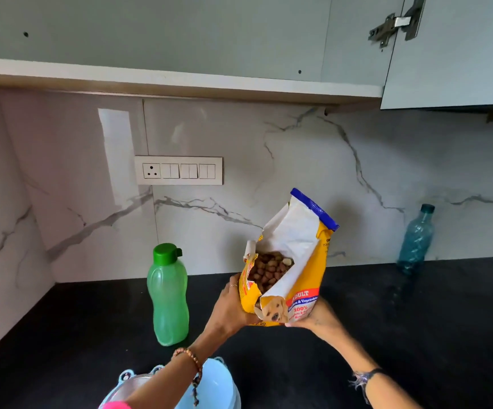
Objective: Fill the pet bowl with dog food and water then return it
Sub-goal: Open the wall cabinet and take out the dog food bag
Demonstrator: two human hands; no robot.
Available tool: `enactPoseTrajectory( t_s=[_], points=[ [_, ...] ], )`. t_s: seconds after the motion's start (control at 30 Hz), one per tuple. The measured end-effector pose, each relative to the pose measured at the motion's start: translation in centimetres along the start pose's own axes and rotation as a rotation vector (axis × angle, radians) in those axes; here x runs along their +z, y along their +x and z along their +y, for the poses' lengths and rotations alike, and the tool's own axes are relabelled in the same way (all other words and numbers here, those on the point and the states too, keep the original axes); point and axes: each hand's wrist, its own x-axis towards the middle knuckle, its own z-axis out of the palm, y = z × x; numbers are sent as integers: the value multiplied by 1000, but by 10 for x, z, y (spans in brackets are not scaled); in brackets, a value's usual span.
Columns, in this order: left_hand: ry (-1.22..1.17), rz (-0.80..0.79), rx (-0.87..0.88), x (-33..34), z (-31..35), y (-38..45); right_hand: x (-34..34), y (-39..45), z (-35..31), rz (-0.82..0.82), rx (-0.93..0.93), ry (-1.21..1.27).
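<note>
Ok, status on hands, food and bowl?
Both hands, left and right, grip open yellow dog-food bag. Light-blue plastic pet bowl below, no kibble visible. Green plastic bottle stands beside.

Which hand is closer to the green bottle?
Left. The left hand grips the food bag just right of the green bottle; the right hand holds the bag's far side.

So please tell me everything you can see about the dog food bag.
The dog food bag is yellow with a blue top strip, a white lining and a printed puppy picture. Its top is torn open, showing brown kibble inside. It is tilted, lifted above the black counter, with the left hand and right hand gripping its lower part.
</note>
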Motion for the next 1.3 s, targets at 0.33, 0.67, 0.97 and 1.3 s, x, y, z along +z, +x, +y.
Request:
enactPoseTrajectory(
  t_s=[0.33, 0.67, 0.97, 1.3],
  points=[
    [142, -134, -161, 39, -37, 23, 12, 30, 58, -119, 88, -62],
    [370, -268, -258, 48, -89, 28, 33, 54, 84, -254, 121, -134],
    [475, -335, -270, 54, -104, 31, 37, 64, 89, -266, 126, -171],
    [422, -287, -389, 49, -97, 11, 53, 37, 83, -45, 146, -81]
  ],
)
